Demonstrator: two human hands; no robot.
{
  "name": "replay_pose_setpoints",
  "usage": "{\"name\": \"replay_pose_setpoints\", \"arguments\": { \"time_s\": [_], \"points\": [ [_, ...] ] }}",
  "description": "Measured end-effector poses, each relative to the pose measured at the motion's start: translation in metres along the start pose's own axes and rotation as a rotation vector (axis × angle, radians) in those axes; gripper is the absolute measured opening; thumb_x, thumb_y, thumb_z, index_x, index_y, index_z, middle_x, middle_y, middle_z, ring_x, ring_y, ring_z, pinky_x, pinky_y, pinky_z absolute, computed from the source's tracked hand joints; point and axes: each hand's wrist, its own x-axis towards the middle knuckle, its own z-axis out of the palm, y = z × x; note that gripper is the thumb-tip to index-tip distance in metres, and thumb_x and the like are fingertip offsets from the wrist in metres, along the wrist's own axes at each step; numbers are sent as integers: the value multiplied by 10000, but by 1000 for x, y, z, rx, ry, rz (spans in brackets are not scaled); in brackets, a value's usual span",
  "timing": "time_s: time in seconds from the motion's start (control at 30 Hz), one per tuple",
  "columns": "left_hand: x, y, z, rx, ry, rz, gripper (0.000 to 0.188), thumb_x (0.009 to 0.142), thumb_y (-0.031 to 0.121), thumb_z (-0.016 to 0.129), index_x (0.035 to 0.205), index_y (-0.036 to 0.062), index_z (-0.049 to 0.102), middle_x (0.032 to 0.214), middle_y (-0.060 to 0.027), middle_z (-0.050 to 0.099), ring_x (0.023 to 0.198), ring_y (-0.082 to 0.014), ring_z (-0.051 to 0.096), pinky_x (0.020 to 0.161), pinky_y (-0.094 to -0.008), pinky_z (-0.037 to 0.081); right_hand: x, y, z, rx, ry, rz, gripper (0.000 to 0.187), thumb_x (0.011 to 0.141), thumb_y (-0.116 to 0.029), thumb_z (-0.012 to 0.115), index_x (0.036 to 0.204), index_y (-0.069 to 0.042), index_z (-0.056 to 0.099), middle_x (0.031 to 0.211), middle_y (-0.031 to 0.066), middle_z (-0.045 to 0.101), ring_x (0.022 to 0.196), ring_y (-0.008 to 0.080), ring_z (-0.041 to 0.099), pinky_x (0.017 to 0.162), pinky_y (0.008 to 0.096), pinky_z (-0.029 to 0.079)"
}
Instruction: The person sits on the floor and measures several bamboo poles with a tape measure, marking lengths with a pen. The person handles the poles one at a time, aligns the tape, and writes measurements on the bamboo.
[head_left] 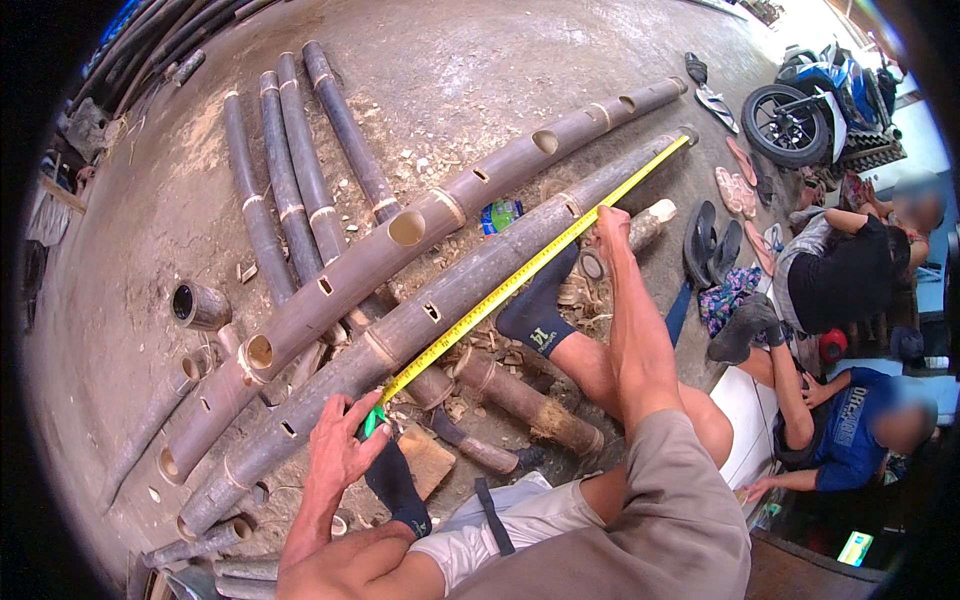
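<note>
A dark bamboo pole [490,268] lies diagonally in front of me, with small rectangular slots cut in it. Stretched along its near side is a yellow tape measure [500,297], reaching the pole's far right end. My left hand [345,440] is around the tape's green case [373,420], thumb and fingers on it, beside the pole. Farther up the blade, my right hand [612,232] is closed on the tape's edge against the pole. Parallel beyond lies a second, browner bamboo pole [365,260] with oval holes and slots.
Several bamboo lengths [290,170] lie crosswise beneath the poles. Short bamboo pieces [530,400] and wood chips litter the floor. A cut bamboo cup [200,305] stands at left. Sandals [712,245], a motorcycle [800,115] and two seated people [850,430] are at right.
</note>
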Motion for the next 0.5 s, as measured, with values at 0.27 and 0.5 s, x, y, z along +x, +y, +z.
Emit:
{"name": "replay_pose_setpoints", "arguments": {
  "time_s": [0.27, 0.5],
  "points": [
    [3, 8, -4, 8, -3, 3, 577, 828, 365, 774, 1350, 127, 707, 1013, -156, 583, 949, -344, 622, 831, -452, 514, 9, 3, 2, -24, 7, -34, 204, 975, -208, 583, 834, -63, 615, 588, 11, 480, 436, 130, 438, 380, 343, 368],
    [4, 6, -2, 14, -16, -7, 592, 837, 380, 769, 1372, 139, 690, 1040, -160, 604, 958, -344, 635, 834, -457, 517, 15, 4, -1, -38, -28, 10, 235, 963, -225, 565, 864, -31, 653, 671, 40, 523, 534, 178, 481, 440, 375, 394]
  ]
}}
